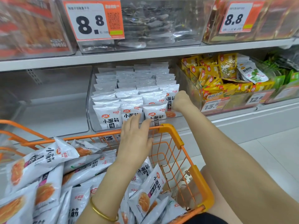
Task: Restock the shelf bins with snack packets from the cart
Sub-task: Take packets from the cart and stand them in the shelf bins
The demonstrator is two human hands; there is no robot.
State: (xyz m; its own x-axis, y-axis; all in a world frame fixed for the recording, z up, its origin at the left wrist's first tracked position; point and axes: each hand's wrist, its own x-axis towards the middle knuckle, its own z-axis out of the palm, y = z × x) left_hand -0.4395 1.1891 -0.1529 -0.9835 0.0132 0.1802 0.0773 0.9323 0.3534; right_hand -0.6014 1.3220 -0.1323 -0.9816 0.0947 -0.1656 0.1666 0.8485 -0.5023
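Observation:
A clear shelf bin (90,101) on the middle shelf holds several upright rows of white snack packets (110,117). My right hand (180,101) is inside the bin's right side, curled on the edge of a snack packet (170,96) that stands higher than its row. My left hand (135,135) hovers over the far rim of the orange cart (171,131), fingers spread and holding nothing, its fingertips by the front packets. The cart holds a loose heap of the same white packets (48,160). A gold bangle sits on my left wrist.
An empty clear bin (48,97) stands to the left of the stocked one. A bin of yellow packets (224,78) stands to the right, with green packets (289,75) beyond. The top shelf carries bins with 8.8 price tags (93,20). White floor tiles lie at the right.

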